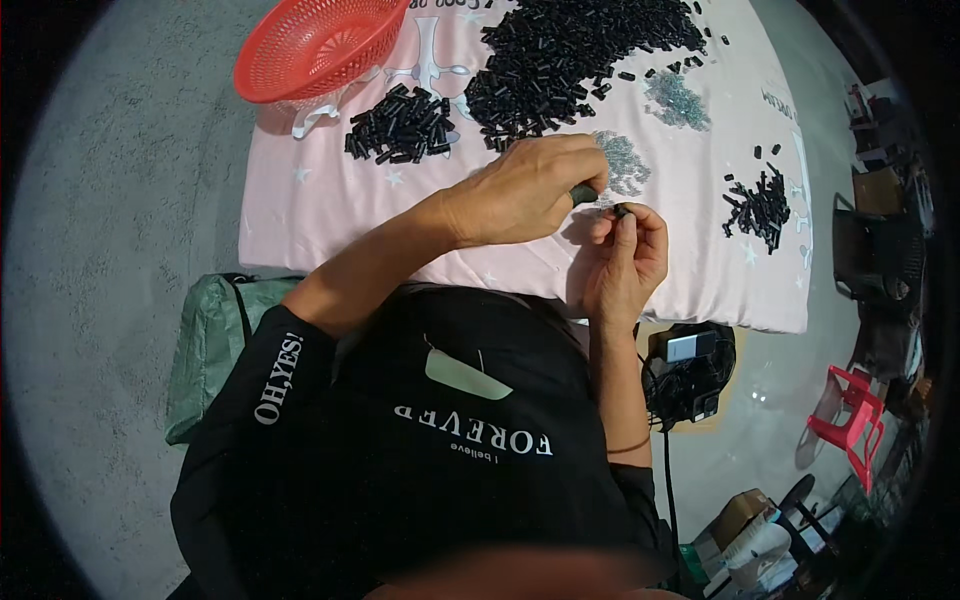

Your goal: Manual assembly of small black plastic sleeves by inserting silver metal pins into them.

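Observation:
Over the near part of the table, my left hand [535,190] is closed around a dark-handled tool [584,195]; the tool's tip is too small to make out. Close beside it, my right hand [630,265] pinches a small black part [620,210] between thumb and fingers, facing the tool. Just beyond both hands lies a pile of tiny shiny clear or silvery pieces [624,162], with a second such pile [680,100] farther off. A large heap of short black cylinders [570,65] covers the far middle. Left of it sits a smaller pile of black tubes [400,125].
The table wears a pale pink patterned cloth [330,215]. A red mesh basket [320,50] stands at the far left. Thin black pieces [758,208] lie near the right edge. On the floor are a green bag [205,350], a pink stool [848,420] and a black cabled bundle [700,375].

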`<state>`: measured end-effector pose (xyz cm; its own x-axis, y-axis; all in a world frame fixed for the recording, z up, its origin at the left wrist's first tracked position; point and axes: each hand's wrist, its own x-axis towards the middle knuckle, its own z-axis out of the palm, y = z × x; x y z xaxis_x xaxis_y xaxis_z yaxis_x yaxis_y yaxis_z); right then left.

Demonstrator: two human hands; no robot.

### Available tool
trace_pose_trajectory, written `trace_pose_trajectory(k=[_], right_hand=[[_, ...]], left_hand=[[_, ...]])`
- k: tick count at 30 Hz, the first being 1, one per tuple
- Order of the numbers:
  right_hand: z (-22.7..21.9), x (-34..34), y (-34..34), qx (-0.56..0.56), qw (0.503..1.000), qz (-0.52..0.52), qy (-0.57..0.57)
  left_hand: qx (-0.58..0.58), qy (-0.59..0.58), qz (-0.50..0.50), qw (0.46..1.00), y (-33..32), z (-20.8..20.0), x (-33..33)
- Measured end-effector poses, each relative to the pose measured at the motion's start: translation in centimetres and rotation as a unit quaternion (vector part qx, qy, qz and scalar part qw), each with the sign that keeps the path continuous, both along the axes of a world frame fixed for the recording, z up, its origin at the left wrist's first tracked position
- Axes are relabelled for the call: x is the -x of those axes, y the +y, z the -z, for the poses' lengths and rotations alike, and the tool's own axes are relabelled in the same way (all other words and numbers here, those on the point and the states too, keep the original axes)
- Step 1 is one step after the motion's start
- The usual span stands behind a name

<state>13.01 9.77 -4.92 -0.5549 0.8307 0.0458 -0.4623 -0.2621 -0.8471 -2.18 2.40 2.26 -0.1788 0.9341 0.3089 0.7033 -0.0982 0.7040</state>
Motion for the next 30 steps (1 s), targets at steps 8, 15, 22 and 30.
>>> trace_pose_trajectory(k=[8,15,22,30], right_hand=[[0.22,-0.14,0.02,-0.014,1.0,-0.013,0.005],[0.22,-0.22,0.02,0.005,0.999,-0.032,0.022],[0.32,-0.36,0.16,-0.016,0.999,-0.051,0.003],[0.29,-0.41,0.18,0.005,0.998,-0.06,0.013]], left_hand=[[0.011,0.021,0.015,1.0,-0.17,0.11,-0.56],[0.02,0.035,0.02,0.999,-0.21,0.09,-0.67],[0.011,0.051,0.022,0.998,-0.1,0.11,-0.71],[0.013,0.009,-0.002,1.0,-0.15,0.24,-0.97]])
